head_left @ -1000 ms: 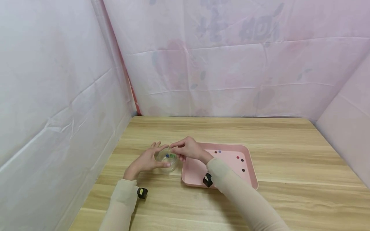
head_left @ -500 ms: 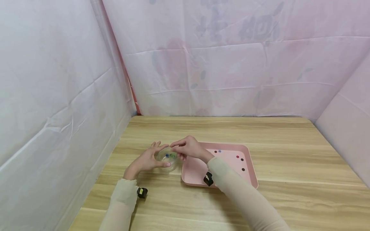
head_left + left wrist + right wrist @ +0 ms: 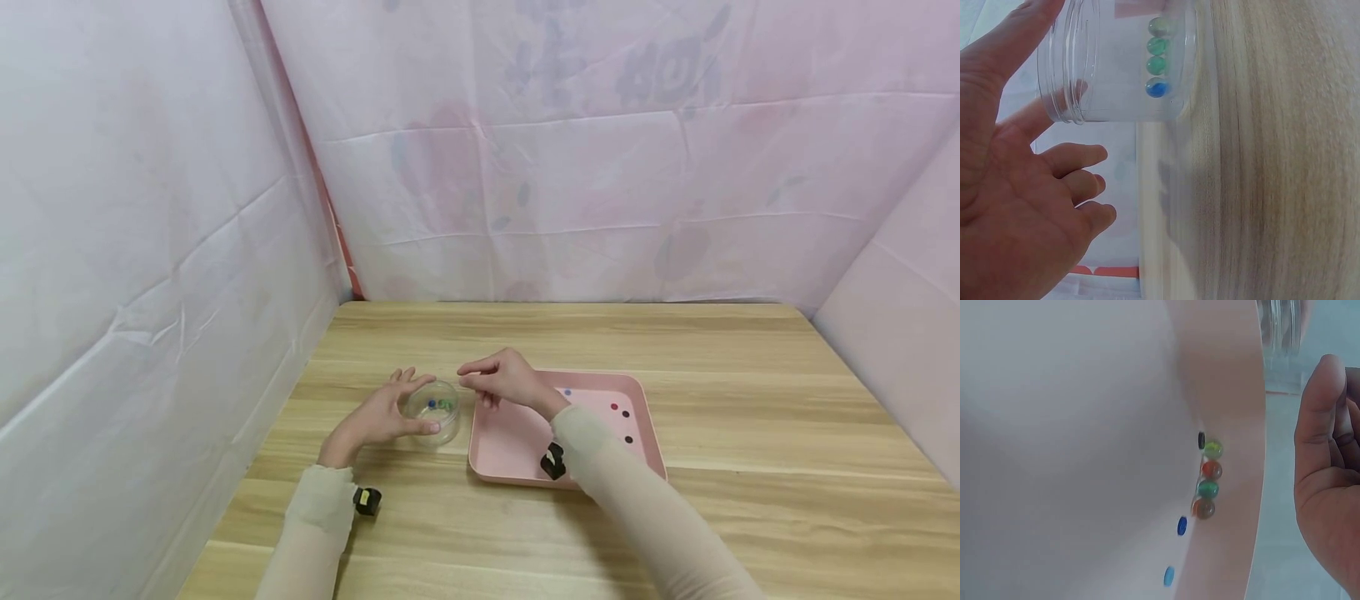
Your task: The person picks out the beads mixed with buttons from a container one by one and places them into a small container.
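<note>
My left hand [image 3: 378, 414] holds a clear plastic jar [image 3: 448, 427], thumb and index finger spread round its rim. The jar stands upright on the table. At its bottom lie several glass marbles, among them a blue marble [image 3: 1157, 88] and a green marble [image 3: 1156, 65]. My right hand [image 3: 510, 382] hovers over the left end of a pink tray [image 3: 487, 477], to the right of the jar. Its thumb and index fingertips are close together with nothing visible between them. Along the tray's wall sit more marbles, including a red marble [image 3: 1212, 469] and a teal marble [image 3: 1208, 489].
Flat discs lie in the tray too: a light blue disc [image 3: 1169, 576], a dark blue disc [image 3: 1182, 525] and a black disc [image 3: 628, 439]. The wooden table [image 3: 712, 358] is enclosed by pale cloth curtains [image 3: 570, 183] at the back and sides.
My right hand has drawn away from the jar's mouth, to the right and over the tray. The left hand and jar have stayed in place.
</note>
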`<state>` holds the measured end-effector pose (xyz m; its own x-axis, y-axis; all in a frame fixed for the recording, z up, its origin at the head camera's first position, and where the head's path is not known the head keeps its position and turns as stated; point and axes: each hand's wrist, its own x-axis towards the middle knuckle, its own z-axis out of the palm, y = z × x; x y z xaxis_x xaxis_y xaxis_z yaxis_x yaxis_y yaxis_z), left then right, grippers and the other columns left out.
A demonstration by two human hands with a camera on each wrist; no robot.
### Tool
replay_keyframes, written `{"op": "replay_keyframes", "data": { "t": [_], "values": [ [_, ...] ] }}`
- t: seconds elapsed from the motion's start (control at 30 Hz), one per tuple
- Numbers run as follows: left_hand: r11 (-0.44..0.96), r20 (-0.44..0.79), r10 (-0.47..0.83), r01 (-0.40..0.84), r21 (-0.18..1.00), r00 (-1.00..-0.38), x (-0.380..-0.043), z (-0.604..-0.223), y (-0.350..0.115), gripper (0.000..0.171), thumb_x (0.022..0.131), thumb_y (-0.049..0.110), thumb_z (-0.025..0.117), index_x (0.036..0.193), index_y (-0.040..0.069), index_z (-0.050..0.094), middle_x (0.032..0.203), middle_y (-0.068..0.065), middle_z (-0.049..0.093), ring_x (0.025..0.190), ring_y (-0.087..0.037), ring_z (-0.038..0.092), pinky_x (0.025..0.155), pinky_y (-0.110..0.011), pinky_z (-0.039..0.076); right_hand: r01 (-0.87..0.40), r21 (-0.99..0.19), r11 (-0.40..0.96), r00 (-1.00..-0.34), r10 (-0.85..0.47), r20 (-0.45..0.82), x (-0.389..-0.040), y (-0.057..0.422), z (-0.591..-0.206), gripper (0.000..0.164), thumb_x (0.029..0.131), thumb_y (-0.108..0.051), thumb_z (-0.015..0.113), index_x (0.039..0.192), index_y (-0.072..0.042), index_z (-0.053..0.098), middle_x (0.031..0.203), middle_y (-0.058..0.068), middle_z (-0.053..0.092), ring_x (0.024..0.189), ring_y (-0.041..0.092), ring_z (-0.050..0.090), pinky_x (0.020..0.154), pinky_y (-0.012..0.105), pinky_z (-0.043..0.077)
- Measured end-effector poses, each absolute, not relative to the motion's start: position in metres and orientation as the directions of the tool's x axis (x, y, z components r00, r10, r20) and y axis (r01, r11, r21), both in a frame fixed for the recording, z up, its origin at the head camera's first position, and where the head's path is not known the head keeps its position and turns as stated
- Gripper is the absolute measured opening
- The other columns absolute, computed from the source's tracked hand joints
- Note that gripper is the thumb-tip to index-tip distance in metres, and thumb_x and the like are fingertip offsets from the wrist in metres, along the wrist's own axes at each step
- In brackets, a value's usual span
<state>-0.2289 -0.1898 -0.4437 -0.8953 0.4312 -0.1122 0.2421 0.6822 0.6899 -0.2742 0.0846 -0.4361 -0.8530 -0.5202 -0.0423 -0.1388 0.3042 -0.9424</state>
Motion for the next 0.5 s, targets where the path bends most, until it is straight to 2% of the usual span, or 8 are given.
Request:
{"op": "replay_keyframes", "data": {
  "t": [0.17, 0.4, 0.5],
  "values": [
    [0.685, -0.116, 0.429, 0.239, 0.688, -0.896, -0.23, -0.444, -0.191, 0.092, 0.086, 0.05, 0.086, 0.162, 0.018, 0.045, 0.175, -0.026, 0.013, 0.162, -0.05, 0.001, 0.125, -0.075, 0.013, -0.132, -0.945, 0.299, -0.863, -0.503, -0.038, -0.275, 0.092, -0.439, 0.035, 0.101, -0.02, 0.073, 0.129, 0.001, 0.074, 0.067, 0.007, 0.071, 0.05, 0.01, 0.061, 0.051, 0.028, 0.057],
    [0.691, -0.115, 0.423, 0.238, 0.683, -0.899, -0.231, -0.445, -0.192, 0.092, 0.085, 0.049, 0.087, 0.161, 0.019, 0.046, 0.174, -0.026, 0.014, 0.162, -0.051, 0.002, 0.123, -0.076, 0.013, -0.115, -0.947, 0.299, -0.879, -0.475, -0.044, -0.276, 0.103, -0.441, 0.038, 0.101, -0.022, 0.073, 0.13, 0.002, 0.073, 0.079, 0.029, 0.072, 0.051, 0.01, 0.061, 0.051, 0.027, 0.056],
    [0.687, -0.114, 0.425, 0.238, 0.687, -0.898, -0.231, -0.444, -0.192, 0.092, 0.085, 0.049, 0.088, 0.161, 0.019, 0.046, 0.174, -0.027, 0.014, 0.162, -0.052, 0.002, 0.123, -0.077, 0.013, -0.099, -0.947, 0.305, -0.886, -0.46, -0.055, -0.277, 0.108, -0.444, 0.037, 0.101, -0.021, 0.073, 0.131, 0.002, 0.073, 0.08, 0.029, 0.072, 0.052, 0.01, 0.061, 0.051, 0.026, 0.055]
  ]
}}
